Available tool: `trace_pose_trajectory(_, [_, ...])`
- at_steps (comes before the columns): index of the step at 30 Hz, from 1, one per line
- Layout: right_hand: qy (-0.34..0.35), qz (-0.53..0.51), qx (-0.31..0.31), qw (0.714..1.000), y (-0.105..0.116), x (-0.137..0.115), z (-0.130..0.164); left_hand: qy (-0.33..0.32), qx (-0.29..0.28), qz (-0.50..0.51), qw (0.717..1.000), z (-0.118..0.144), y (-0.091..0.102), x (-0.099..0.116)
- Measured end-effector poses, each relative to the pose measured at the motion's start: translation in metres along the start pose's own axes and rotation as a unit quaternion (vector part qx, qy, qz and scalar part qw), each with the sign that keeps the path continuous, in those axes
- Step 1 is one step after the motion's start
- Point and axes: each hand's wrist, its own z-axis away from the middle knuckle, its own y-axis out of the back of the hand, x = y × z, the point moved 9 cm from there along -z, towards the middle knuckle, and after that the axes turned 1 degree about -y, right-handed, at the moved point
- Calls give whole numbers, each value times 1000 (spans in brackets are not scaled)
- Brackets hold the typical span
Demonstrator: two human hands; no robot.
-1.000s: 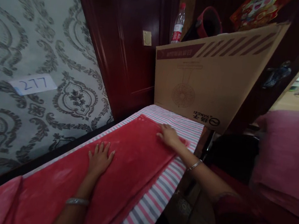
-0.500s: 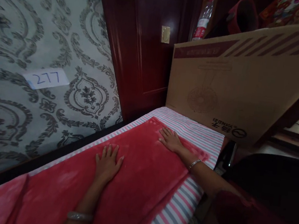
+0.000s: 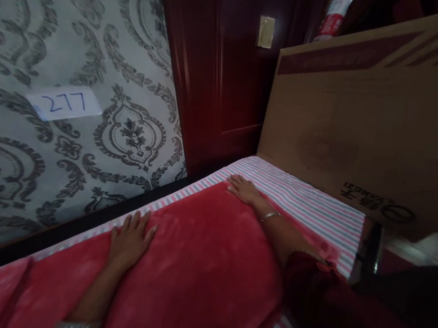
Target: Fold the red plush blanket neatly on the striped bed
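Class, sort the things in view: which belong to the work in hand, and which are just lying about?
Part of the work:
red cloth
striped sheet beneath it
left hand, spread on the cloth
right hand, at its far edge

Just lying about:
cardboard box
bottle, partly out of frame
paper marked 277

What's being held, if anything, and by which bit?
Nothing is held: the left hand and right hand rest open, palms down, on the red cloth.
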Motion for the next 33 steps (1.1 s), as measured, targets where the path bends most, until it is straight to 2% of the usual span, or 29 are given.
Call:
trace_pose_trajectory(4, [0,-41,17,999,-10,21,-4,-1,-16,0,1000,-3,-6,-1])
trace_pose_trajectory(19, [0,-69,-4,998,-12,29,-8,19,-34,5,999,-6,-3,-2])
trace_pose_trajectory(27, [24,-61,0,998,-13,33,-13,10,-30,-1,999,-9,-6,-2])
trace_pose_trajectory(33, [18,-42,19,999,-9,52,-14,2,-15,16,1000,-10,-8,-5])
